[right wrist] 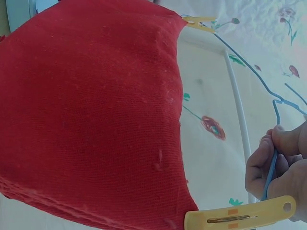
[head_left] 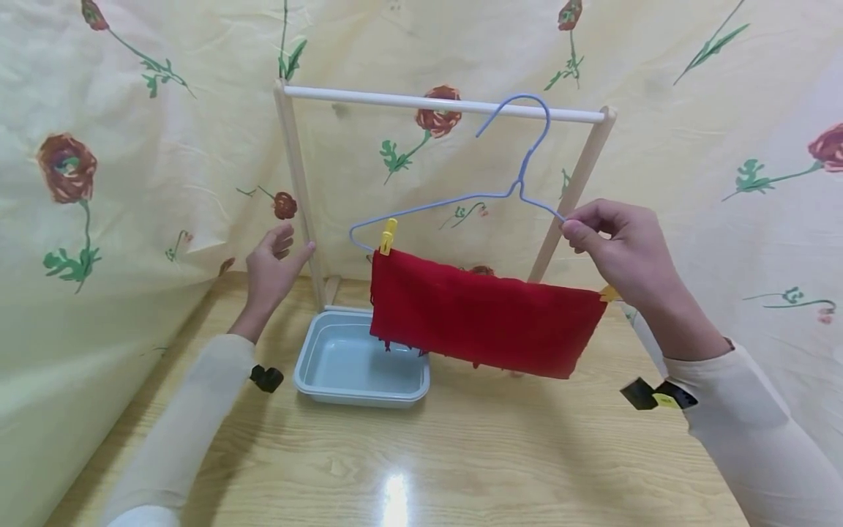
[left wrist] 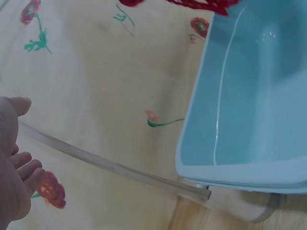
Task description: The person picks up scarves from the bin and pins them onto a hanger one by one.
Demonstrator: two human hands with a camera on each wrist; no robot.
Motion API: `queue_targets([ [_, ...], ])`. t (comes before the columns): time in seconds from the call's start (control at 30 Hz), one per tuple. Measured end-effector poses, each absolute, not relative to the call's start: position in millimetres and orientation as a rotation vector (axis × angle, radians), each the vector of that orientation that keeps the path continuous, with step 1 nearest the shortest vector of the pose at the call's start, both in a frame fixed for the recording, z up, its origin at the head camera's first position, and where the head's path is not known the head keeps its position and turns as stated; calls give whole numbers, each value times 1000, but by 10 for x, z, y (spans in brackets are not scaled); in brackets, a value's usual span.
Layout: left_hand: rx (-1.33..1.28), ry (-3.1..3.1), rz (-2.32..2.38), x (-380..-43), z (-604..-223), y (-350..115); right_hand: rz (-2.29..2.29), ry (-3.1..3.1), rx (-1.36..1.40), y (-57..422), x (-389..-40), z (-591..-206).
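My right hand (head_left: 626, 249) pinches the right arm of a blue wire hanger (head_left: 454, 199), whose hook stands level with the rack's rail in the head view. A folded red cloth (head_left: 481, 311) hangs from the hanger, held by a yellow clothespin (head_left: 388, 236) at the left corner. Another yellow clothespin (right wrist: 240, 214) shows large at the near corner in the right wrist view. Beside the rack's left post, my left hand (head_left: 273, 267) is raised with loosely bent fingers and holds nothing; its thumb tip appears close to the post, but contact cannot be judged.
A wooden rack with a white rail (head_left: 395, 99) stands against flower-patterned fabric (head_left: 217, 44). At its left foot, a light blue basin (head_left: 362, 401) sits on the wood-grain surface (head_left: 316, 461), partly behind the cloth.
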State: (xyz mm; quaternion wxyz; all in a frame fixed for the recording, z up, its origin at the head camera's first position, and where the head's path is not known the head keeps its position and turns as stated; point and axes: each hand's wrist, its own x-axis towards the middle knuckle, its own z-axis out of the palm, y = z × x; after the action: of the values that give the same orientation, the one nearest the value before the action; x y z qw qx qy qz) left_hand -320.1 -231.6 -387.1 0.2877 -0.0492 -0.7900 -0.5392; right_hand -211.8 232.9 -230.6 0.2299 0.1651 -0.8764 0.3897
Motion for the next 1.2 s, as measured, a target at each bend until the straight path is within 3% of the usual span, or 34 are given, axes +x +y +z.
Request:
queue_targets([
  [0.57,-127,-2069,-1416,-3462,-3874,-2233,1076,-2434,394,2536,-2102,-2285],
  [1.2,-163,-2071,-1263,-3520,-3893,-2206,1049,-2532,270,2654,-2093,-2111],
])
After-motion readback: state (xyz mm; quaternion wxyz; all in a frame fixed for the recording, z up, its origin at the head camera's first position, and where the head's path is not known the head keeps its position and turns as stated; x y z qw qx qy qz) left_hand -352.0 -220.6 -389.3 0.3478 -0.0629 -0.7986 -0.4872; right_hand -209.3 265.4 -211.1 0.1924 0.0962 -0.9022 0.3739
